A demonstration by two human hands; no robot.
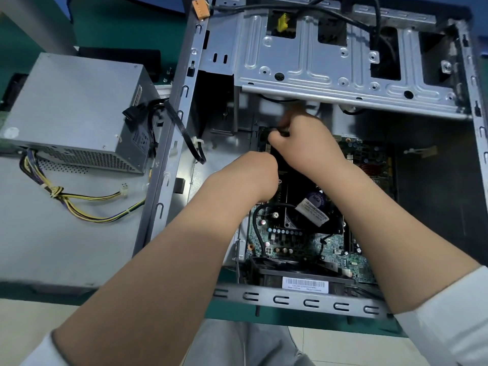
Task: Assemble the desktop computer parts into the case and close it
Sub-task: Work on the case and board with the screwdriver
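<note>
The open grey computer case (182, 107) lies on its side with the green motherboard (295, 244) seated inside. A black CPU cooler (306, 207) with a labelled fan sits mid-board. My right hand (306, 141) is at the board's far edge, fingers curled and pinching a thin black cable or connector (280, 132). My left hand (253, 173) is curled at the board's left edge, its fingers hidden under the palm. The grey power supply (76, 109) rests outside the case to the left.
The power supply sits on a flat grey side panel (66, 233), trailing yellow and black cables (87, 207). A metal drive cage (343, 64) spans the case's far end. A rear fan (295, 273) lies near me. The desk mat is green (126, 30).
</note>
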